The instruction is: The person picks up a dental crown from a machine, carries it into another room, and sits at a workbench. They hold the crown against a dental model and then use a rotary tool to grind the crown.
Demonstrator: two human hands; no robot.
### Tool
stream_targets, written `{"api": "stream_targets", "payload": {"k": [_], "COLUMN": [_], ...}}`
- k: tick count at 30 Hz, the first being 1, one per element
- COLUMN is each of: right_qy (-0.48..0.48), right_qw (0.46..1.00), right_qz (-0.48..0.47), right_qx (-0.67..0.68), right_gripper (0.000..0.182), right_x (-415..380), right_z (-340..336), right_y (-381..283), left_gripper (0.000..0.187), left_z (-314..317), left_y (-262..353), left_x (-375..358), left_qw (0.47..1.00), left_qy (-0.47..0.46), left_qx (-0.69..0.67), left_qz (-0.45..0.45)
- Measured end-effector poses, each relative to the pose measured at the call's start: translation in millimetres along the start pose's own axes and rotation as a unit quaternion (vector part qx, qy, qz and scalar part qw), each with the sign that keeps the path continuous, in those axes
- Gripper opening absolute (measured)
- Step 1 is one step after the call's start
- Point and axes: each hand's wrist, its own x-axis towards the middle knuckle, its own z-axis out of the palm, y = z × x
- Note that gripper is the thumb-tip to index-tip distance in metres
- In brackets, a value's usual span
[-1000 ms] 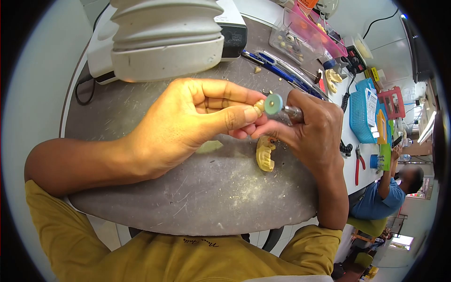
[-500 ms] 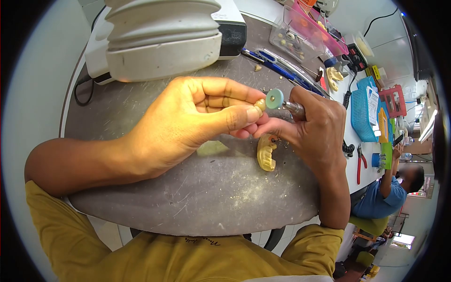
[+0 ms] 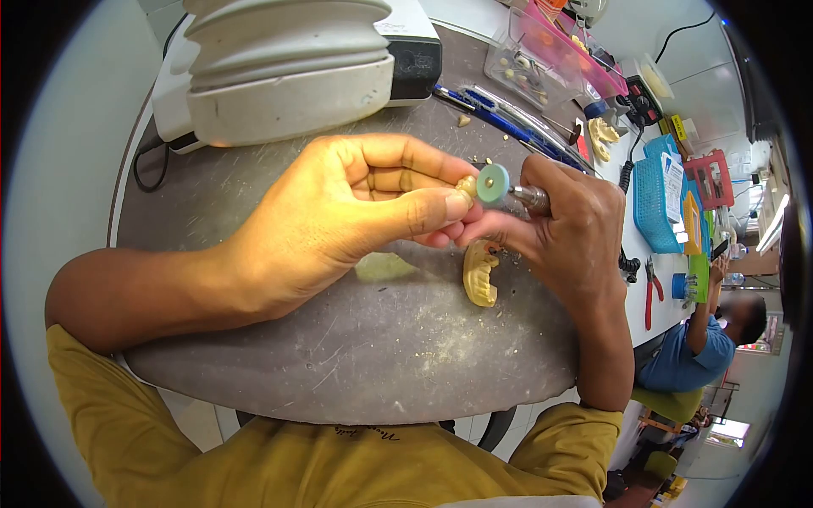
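Observation:
Between thumb and fingertips, my left hand (image 3: 347,203) pinches a small yellowish dental crown piece (image 3: 467,186). My right hand (image 3: 572,224) is wrapped round a metal rotary handpiece (image 3: 532,197) that carries a pale green grinding disc (image 3: 492,183). The disc's edge is right at the crown piece, and the fingers of both hands meet just below it. Under the hands, a yellow plaster dental model (image 3: 480,275) lies on the grey worktop (image 3: 356,347), its upper end close to my right thumb. Pale dust is scattered around the model.
A white suction hood (image 3: 288,102) stands at the upper left. Pens and tools (image 3: 517,118) lie behind my hands, near a clear box (image 3: 533,68). To the right are a blue basket (image 3: 656,207), red-handled pliers (image 3: 652,292) and another person in a blue shirt (image 3: 694,360).
The crown piece has turned slightly in my left fingertips, and the disc has shifted a little to the left. Both hands otherwise keep nearly the same place.

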Motion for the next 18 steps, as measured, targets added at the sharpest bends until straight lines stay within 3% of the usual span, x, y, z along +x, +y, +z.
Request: {"api": "stream_targets", "payload": {"k": [18], "right_qy": [0.005], "right_qw": [1.0], "right_qz": [-0.001], "right_qx": [0.01], "right_gripper": [0.061], "right_x": [0.0], "right_z": [0.2], "right_y": [-0.5], "left_gripper": [0.028], "left_z": [0.3], "left_y": [-1.3], "left_x": [0.7], "left_qw": [1.0], "left_qy": [0.001], "left_qx": [-0.002], "left_qz": [0.006]}}
